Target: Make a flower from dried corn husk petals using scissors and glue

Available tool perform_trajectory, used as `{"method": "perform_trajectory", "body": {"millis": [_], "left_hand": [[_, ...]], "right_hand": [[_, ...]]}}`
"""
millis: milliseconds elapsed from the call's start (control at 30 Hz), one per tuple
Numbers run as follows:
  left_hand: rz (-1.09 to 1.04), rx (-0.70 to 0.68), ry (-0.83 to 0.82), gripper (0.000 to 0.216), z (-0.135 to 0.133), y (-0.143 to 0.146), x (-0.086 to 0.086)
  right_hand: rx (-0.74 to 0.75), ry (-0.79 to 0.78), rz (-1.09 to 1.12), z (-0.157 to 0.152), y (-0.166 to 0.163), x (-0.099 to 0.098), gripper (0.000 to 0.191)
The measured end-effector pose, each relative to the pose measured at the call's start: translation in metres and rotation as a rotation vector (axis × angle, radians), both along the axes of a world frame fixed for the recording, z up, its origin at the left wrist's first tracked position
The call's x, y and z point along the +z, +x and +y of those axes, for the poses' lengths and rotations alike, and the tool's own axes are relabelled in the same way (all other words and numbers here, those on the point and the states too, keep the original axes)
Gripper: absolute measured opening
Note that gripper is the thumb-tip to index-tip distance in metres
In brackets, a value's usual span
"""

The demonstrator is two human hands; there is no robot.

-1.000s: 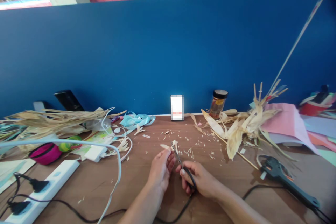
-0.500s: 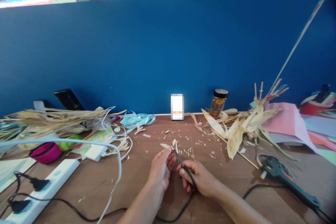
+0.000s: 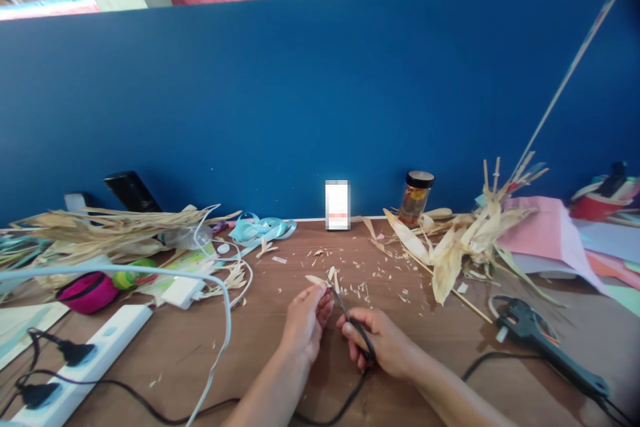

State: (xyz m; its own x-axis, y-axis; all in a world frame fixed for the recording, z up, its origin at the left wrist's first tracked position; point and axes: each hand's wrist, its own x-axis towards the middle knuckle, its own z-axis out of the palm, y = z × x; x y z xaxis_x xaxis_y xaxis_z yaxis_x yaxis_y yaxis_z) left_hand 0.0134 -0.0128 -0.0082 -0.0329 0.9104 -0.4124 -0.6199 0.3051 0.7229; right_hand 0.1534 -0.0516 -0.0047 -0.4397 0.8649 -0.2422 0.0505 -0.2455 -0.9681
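Observation:
My left hand [image 3: 306, 323] pinches a small pale piece of dried husk [image 3: 317, 279] at its fingertips, low over the wooden table [image 3: 210, 340]. Close on its right, my right hand [image 3: 380, 341] grips black-handled scissors [image 3: 350, 320], whose blades point up and left to the husk piece. Small husk clippings [image 3: 360, 275] lie scattered just beyond both hands.
A black glue gun [image 3: 537, 335] with its cord lies at the right. A heap of dried husks and sticks [image 3: 465, 240] sits behind it, beside a jar [image 3: 416, 197] and pink paper [image 3: 543, 230]. At the left are a white power strip [image 3: 85, 363], cables, a pink pouch [image 3: 86, 291], light blue ribbon [image 3: 260, 227] and long dried leaves [image 3: 100, 227]. A blue partition [image 3: 300, 100] backs the table.
Almost nothing differs; both hands stay in place with the husk piece and the scissors, and only the view shifts very slightly.

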Motion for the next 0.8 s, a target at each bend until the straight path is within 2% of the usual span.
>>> {"method": "perform_trajectory", "body": {"millis": [300,533,800], "left_hand": [[0.015,-0.031,0.001,0.005,0.003,-0.004,0.003],[0.0,-0.296,0.02,0.004,0.001,-0.012,0.014],[0.049,-0.294,0.007,0.005,0.001,-0.013,0.015]], "right_hand": [[-0.043,0.005,-0.034,0.003,0.002,-0.005,0.036],[0.058,0.06,0.004,0.003,0.01,-0.004,0.037],[0.088,0.035,0.067,0.003,0.012,-0.004,0.039]]}}
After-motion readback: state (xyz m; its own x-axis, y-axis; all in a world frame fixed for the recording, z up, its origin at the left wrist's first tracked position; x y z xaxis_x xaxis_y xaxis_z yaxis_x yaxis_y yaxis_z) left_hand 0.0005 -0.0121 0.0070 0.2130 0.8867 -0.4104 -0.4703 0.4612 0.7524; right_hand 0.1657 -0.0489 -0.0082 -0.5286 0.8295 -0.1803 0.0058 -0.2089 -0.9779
